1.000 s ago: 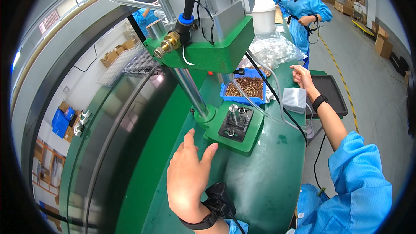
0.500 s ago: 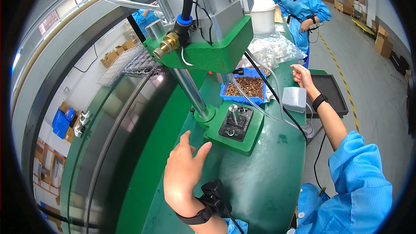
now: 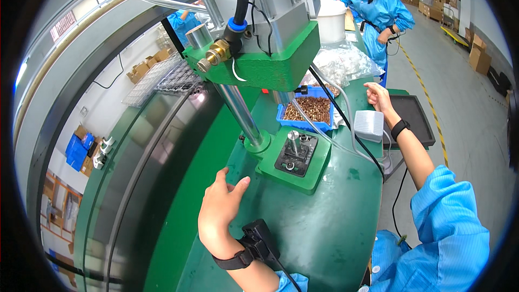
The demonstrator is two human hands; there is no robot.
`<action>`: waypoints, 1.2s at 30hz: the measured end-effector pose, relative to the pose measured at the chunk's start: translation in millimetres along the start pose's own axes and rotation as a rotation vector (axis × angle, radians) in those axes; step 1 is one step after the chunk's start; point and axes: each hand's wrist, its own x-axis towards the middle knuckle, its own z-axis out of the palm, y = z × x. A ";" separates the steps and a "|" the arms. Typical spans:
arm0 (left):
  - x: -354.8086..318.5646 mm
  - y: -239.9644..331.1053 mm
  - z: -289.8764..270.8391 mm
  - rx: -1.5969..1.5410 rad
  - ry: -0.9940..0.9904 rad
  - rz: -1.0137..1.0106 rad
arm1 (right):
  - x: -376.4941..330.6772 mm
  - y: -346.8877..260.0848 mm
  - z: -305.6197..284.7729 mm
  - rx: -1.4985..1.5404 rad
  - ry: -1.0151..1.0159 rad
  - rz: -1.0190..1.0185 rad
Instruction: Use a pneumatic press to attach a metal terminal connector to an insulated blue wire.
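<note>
Right now, looking down from my head, I am resting my left hand point(image 3: 219, 213) empty with fingers spread on the green table point(image 3: 324, 238), just short of the press fixture point(image 3: 295, 155), while my right hand point(image 3: 377, 97) is hovering loosely curled, holding nothing, just right of the blue parts tray point(image 3: 308, 111)

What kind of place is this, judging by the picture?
Most likely a factory assembly hall: a green bench press stands on the worktable, a blue tray of small brass parts behind it, stacked cardboard boxes beyond.
</note>
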 end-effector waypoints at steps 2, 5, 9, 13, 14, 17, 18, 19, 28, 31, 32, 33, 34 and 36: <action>1.8 -2.4 0.7 0.002 0.002 -0.011 | -0.7 -0.1 0.9 0.001 -0.006 0.000; 5.2 -8.2 1.3 0.011 0.006 -0.019 | -1.6 -2.1 3.3 -0.008 -0.001 0.007; 7.7 -12.3 0.8 -0.002 0.004 -0.039 | 0.8 -1.6 0.5 -0.022 -0.011 -0.004; 9.9 -14.4 1.0 0.009 0.002 -0.057 | 2.4 -0.5 -2.8 -0.018 -0.014 0.002; 9.3 -14.5 0.5 0.009 0.003 -0.058 | 2.2 -0.6 -1.6 -0.016 -0.019 0.001; 8.3 -14.0 0.2 0.016 0.005 -0.056 | 0.5 -1.7 0.4 -0.009 -0.025 0.008; 8.4 -13.6 0.4 0.016 0.003 -0.057 | 0.8 -1.2 0.0 -0.009 -0.025 0.008; 8.3 -13.5 0.6 0.015 0.002 -0.057 | 1.3 -0.8 -0.3 -0.006 -0.028 0.009; 9.8 -13.4 1.6 0.022 -0.009 -0.061 | 0.4 -1.0 -0.2 -0.014 -0.022 0.006; 11.5 -16.1 3.3 0.039 0.001 -0.057 | 0.6 -1.4 0.3 -0.017 -0.020 0.004; 11.4 -15.8 3.2 0.039 0.001 -0.057 | 0.9 -1.1 0.0 -0.018 -0.020 0.003; 11.2 -15.3 3.0 0.035 -0.001 -0.057 | 1.1 -0.9 -0.3 -0.018 -0.019 0.003; 11.1 -15.0 2.9 0.032 -0.003 -0.057 | 1.2 -0.7 -0.7 -0.017 -0.015 0.006; 11.0 -15.3 3.0 0.033 -0.002 -0.057 | 1.3 -0.2 -0.6 -0.014 -0.011 0.010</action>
